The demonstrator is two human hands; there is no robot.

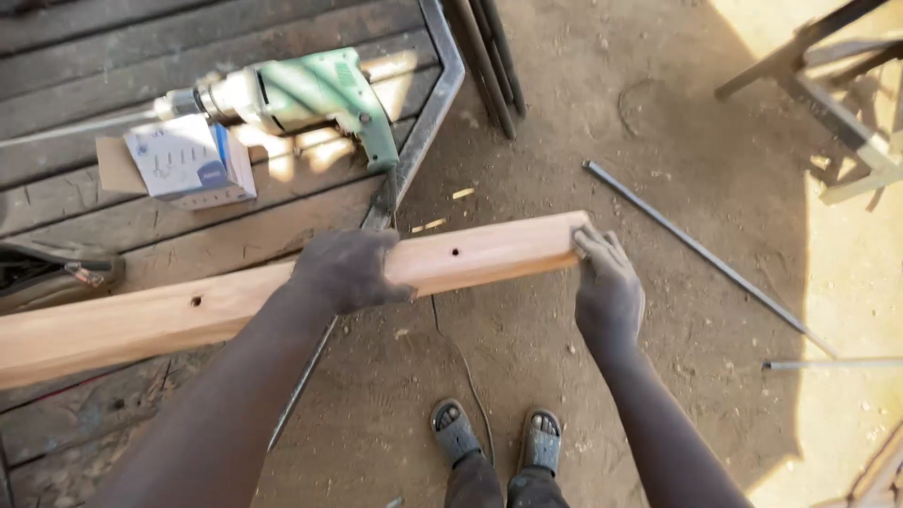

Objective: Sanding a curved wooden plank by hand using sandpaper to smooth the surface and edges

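Looking down from my head camera, I have a long wooden plank (282,292) held across my body, its left part lying over the dark slatted workbench (141,56) and its right part sticking out past the bench's metal edge, above the dirt floor (658,113). My left hand (346,271) lies over the plank's top about midway, fingers curled down over the far edge and clamped on the wood. My right hand (607,287) is at the plank's right end, fingertips pressed against the end face and wrapped on its corner. Two small drilled holes show in the top face, one between my hands and one further left. I judge the plank stiff and fairly heavy, with dry, sawn faces that will not slip; the edges and the squared end give the best hold, as I have it now. On the bench behind lie a green electric drill (301,94) and, just beside it, a small white and blue box (188,160). A thin metal rod (696,249) lies on the floor to my right, and my sandalled feet (499,437) stand below.
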